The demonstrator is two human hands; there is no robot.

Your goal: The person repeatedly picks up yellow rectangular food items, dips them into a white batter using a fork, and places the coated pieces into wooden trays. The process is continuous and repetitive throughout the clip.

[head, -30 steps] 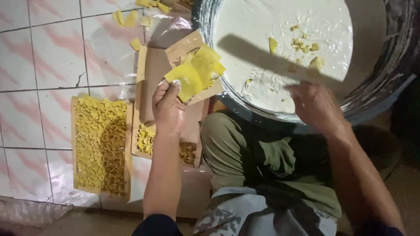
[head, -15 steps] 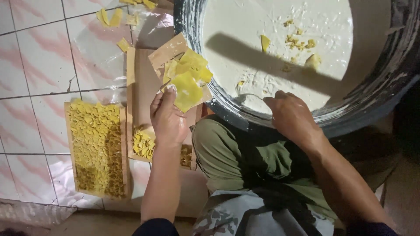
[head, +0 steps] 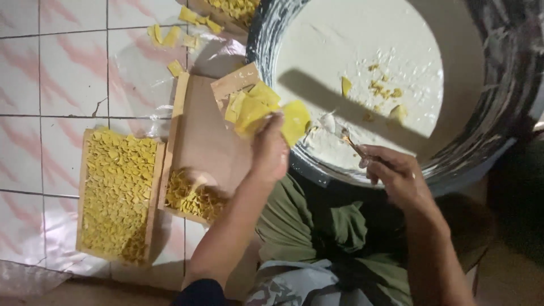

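Observation:
My left hand [head: 271,152] holds a thin yellow square wrapper [head: 296,120] out over the near rim of a big round basin [head: 498,113] filled with white paste [head: 368,51]. My right hand [head: 399,175] grips a small spoon-like stick [head: 352,141] whose tip carries a dab of white paste next to the wrapper. A stack of yellow wrappers [head: 249,107] lies on a wooden board just left of my left hand. A few yellow scraps [head: 381,88] float on the paste.
A wooden tray [head: 187,141] beside my left arm holds folded yellow pieces [head: 195,198] at its near end. A second tray [head: 85,187] to the left is full of them. Loose wrappers [head: 164,35] lie on the tiled floor [head: 51,73]. My knees sit below the basin.
My left hand has lifted a wrapper from the stack and moved it right toward the basin rim. My right hand has drawn back from the paste to the near rim with the stick.

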